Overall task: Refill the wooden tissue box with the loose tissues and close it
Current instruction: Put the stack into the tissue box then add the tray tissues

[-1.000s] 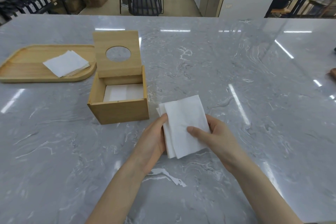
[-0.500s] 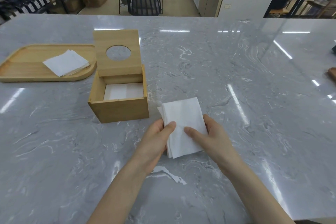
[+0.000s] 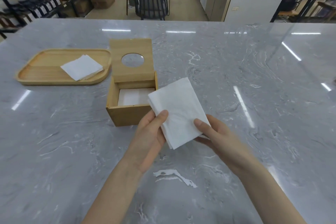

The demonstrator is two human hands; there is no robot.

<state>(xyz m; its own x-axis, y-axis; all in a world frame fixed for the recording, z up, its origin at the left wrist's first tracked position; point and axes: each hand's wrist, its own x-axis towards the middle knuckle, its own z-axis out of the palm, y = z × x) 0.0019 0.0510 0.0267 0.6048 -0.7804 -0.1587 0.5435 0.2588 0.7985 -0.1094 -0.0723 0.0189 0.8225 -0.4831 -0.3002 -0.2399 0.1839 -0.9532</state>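
The wooden tissue box [image 3: 127, 116] stands open on the marble table, its lid [image 3: 131, 62] with a round hole tilted upright at the back. White tissues [image 3: 134, 96] lie inside it. A folded stack of white tissues [image 3: 179, 112] is held above the table, its far corner overlapping the box's front right corner. My left hand [image 3: 151, 136] grips the stack's left edge with the thumb on top. My right hand [image 3: 216, 136] holds the right edge, thumb on top too.
A wooden tray [image 3: 41, 72] at the left of the box carries another pile of white tissues [image 3: 82, 67]. The grey marble table [image 3: 245, 96] stretches wide to the right. A dark chair [image 3: 151, 0], shelves and cabinets stand beyond its far edge.
Both hands have lifted the tissue stack off the table and carried it up and left toward the box. The box, lid and tray have not moved.
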